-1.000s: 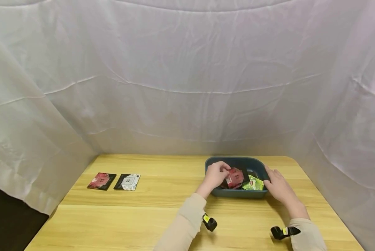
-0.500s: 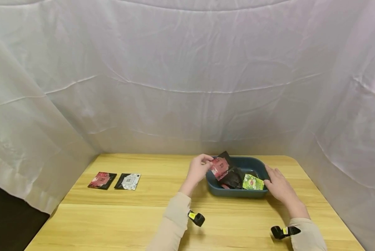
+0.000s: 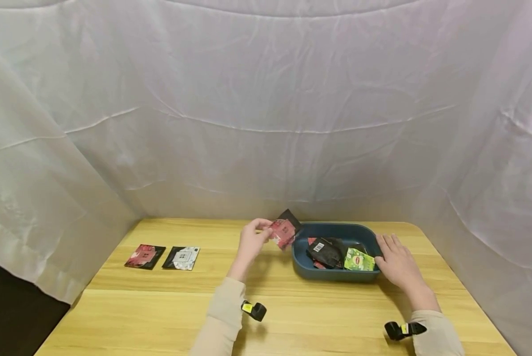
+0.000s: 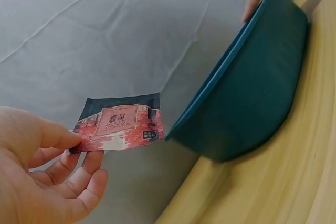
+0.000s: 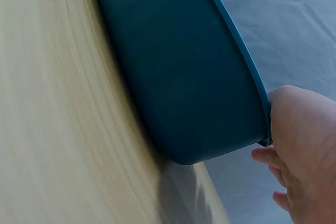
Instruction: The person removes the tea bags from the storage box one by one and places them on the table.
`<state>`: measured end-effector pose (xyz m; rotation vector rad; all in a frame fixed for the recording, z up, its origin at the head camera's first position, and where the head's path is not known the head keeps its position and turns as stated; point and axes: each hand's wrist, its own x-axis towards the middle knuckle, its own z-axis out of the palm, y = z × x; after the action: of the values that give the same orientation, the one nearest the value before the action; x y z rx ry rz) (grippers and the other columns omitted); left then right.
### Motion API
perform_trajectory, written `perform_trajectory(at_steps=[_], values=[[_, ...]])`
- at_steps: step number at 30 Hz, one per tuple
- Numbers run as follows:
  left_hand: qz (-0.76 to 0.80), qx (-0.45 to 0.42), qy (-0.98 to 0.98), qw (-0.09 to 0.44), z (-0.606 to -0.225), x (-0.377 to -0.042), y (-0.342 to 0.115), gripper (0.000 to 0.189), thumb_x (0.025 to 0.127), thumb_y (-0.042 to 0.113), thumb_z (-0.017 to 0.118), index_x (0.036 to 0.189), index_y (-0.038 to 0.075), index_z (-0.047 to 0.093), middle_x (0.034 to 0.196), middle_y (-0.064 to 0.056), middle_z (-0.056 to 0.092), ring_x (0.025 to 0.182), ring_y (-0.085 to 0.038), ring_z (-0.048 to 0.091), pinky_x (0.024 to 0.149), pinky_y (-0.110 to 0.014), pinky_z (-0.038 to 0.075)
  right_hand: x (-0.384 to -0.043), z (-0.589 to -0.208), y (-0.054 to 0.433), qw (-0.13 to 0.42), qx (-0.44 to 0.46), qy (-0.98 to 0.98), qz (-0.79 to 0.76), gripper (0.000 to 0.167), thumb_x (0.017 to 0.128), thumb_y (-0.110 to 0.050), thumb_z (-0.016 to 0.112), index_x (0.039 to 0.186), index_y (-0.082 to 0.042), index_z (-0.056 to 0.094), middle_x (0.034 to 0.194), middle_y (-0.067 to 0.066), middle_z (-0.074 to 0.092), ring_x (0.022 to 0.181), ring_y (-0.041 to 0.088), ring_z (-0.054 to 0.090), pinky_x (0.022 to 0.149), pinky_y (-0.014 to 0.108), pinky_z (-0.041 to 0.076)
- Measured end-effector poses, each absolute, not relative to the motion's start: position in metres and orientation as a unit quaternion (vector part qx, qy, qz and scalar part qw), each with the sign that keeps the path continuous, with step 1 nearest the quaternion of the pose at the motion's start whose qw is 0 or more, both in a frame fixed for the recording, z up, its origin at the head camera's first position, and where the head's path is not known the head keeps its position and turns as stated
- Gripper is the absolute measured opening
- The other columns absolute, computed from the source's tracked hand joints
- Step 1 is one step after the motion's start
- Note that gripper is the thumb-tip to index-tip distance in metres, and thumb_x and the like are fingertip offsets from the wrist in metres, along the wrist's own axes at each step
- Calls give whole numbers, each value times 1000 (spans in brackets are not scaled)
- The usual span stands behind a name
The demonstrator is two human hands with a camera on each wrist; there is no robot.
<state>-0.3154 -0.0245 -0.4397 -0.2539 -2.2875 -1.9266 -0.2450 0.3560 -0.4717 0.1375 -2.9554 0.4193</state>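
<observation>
My left hand [image 3: 250,241] pinches a tea sachet [image 3: 284,233] by one corner between thumb and fingers, just left of the blue plastic bin [image 3: 337,276]. In the left wrist view, the tea sachet [image 4: 118,121] shows a black top, pink label and red-pink print, tilted in the air beside the bin's end. My right hand [image 3: 398,262] holds the bin's right rim; in the right wrist view, the thumb side goes over the rim and the other fingers hang outside. Inside the bin lie a black sachet [image 3: 325,251] with a barcode and a green Lipton sachet [image 3: 359,260].
Apart on the left of the wooden table [image 3: 159,306] lie a red-and-black sachet [image 3: 145,256] and a white-and-black sachet [image 3: 181,258], side by side. Pale grey curtain [image 3: 266,163] closes off the back and sides.
My left hand has lifted the red-and-black tea sachet out of the bin and carried it left past the rim, uncovering the dark sachets beneath. The right hand has stayed at the rim.
</observation>
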Motion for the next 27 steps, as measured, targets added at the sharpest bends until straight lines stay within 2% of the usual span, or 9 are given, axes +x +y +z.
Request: perform_trajectory(at_steps=[5, 11, 20, 27], values=[[-643, -60, -760, 73, -443, -317, -45, 18, 89, 1, 63, 107, -2, 67, 93, -15, 64, 78, -20, 70, 78, -40, 60, -244, -471, 355, 75, 46, -986, 141, 62, 99, -22, 45, 150, 6, 25, 152, 35, 25, 143, 52, 16, 112, 70, 15], [-651, -17, -756, 64, -452, -322, -69, 21, 89, 0, 63, 110, -3, 66, 95, -14, 65, 76, -13, 66, 79, -38, 60, -244, -471, 355, 79, 47, -986, 137, 61, 100, -23, 45, 150, 6, 26, 151, 35, 26, 143, 52, 16, 111, 70, 15], [-638, 27, -767, 63, -461, -321, -101, 23, 90, -1, 60, 112, -4, 64, 94, -14, 64, 77, -15, 63, 86, -48, 57, -245, -471, 356, 82, 46, -986, 138, 61, 99, -22, 46, 149, 7, 27, 151, 36, 27, 143, 53, 16, 112, 69, 16], [-654, 57, -752, 55, -469, -316, -123, 23, 90, -4, 59, 113, -7, 62, 90, -12, 63, 76, -13, 63, 87, -45, 57, -244, -471, 354, 80, 47, -985, 145, 61, 99, -21, 46, 149, 7, 27, 151, 37, 26, 143, 53, 16, 113, 67, 16]])
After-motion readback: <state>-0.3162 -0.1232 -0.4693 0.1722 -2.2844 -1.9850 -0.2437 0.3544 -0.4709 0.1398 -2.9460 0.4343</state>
